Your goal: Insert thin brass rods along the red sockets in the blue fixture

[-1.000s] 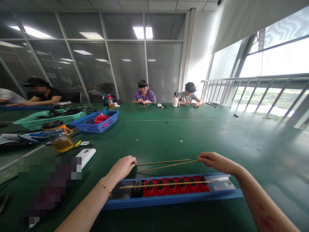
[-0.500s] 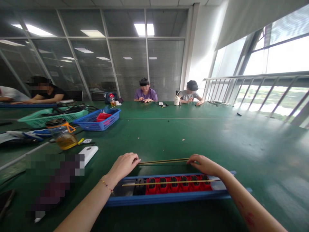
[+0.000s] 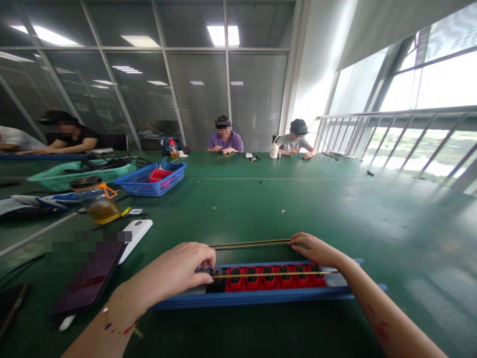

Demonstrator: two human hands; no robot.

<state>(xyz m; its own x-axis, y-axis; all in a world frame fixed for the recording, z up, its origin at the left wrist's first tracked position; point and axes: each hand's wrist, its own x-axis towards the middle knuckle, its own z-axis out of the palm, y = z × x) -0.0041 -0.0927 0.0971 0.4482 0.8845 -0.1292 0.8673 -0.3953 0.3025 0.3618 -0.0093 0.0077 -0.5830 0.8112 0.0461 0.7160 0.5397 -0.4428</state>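
A blue-sided channel (image 3: 261,296) lies in front of me on the green table. Inside it is a row of several red holders with black parts (image 3: 269,282). One thin brass-coloured strip (image 3: 246,275) runs lengthwise over the row. My left hand (image 3: 182,271) has thumb and fingers closed around that strip's left end, which they hide. Behind the channel lie thin brass-coloured strips (image 3: 249,243), nearly parallel. My right hand (image 3: 313,248) is at their right end, fingers bent together and pinching there; its forearm crosses the channel's right end.
To the left are a phone (image 3: 89,273), a white power bank (image 3: 137,236), a jar with amber liquid (image 3: 99,204), a blue basket (image 3: 160,186) and a green basket (image 3: 44,181). People sit at the far side. A railing (image 3: 391,119) runs along the right.
My left hand has left the far strips' left end and come back toward me, onto the left end of the strip over the channel. My right hand has stayed at the far strips.
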